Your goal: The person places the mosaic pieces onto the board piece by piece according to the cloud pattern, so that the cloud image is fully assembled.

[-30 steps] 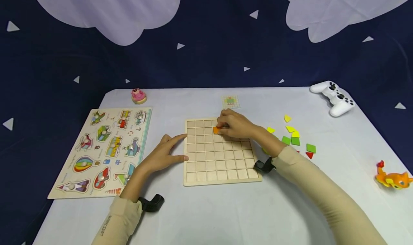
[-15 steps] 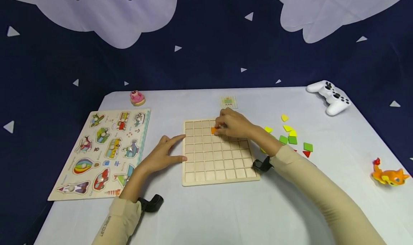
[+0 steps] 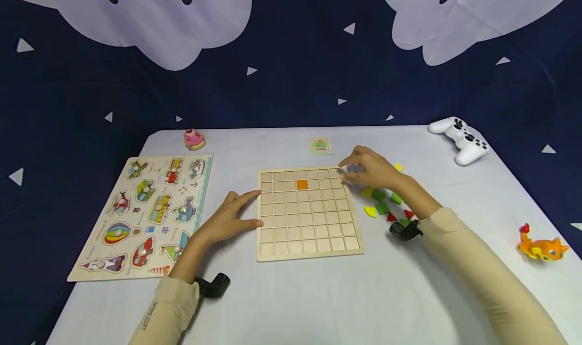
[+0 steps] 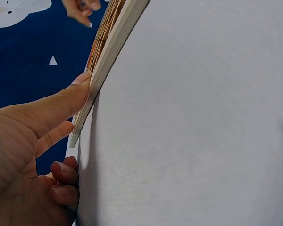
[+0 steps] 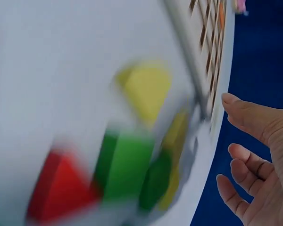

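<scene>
A wooden grid board (image 3: pixel 311 213) lies on the table, with one orange square tile (image 3: pixel 302 184) lying in a cell of its second row from the far edge. My left hand (image 3: pixel 231 217) touches the board's left edge with the thumb and index finger, which are spread apart. In the left wrist view the thumb (image 4: pixel 66 104) rests against the board's rim. Over the board's far right corner is my right hand (image 3: pixel 375 169), holding nothing, its fingers loosely bent. Under its wrist lie green tiles (image 3: pixel 382 208), yellow pieces (image 3: pixel 370 211) and red triangles (image 3: pixel 391 217), partly hidden by the forearm.
A small pattern card (image 3: pixel 321 146) lies beyond the board. To the left is a vehicle peg puzzle (image 3: pixel 150 211), with a pink toy (image 3: pixel 194 139) behind it. A white game controller (image 3: pixel 459 139) and an orange toy (image 3: pixel 543 246) sit on the right.
My right hand has let go of the orange tile, which stays in its cell. It has moved right to the board's far corner. My left hand has stayed at the left edge.
</scene>
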A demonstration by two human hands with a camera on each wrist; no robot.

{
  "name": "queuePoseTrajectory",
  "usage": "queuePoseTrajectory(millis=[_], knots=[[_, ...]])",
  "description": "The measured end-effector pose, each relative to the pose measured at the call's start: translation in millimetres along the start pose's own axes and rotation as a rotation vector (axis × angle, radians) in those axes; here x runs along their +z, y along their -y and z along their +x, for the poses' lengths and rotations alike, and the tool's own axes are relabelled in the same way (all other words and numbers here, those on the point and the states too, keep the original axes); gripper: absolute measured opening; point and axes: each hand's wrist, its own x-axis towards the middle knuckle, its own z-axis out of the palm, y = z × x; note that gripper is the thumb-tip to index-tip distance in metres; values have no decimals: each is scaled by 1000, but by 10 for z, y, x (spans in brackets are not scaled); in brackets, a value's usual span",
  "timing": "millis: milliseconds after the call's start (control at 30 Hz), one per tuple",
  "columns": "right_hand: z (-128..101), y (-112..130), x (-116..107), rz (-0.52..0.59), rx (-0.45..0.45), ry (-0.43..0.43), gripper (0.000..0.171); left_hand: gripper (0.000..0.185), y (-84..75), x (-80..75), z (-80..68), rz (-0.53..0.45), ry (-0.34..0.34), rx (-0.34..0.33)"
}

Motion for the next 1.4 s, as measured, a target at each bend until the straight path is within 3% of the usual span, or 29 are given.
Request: queuePoseTrajectory(millis=[300, 567, 833, 1400], knots=[[-350, -559, -386, -102, 146, -88, 29, 79, 5, 3, 14, 3, 3, 8], [-507, -883, -479, -167, 235, -48, 32, 79, -5, -5, 3, 4, -3, 10], [-545, -968, -447, -196, 245, -19, 33, 79, -15, -4, 5, -3, 8, 3], [-559, -1001, -339, -178, 237, -67, 29, 79, -7, 0, 3, 2, 6, -2]])
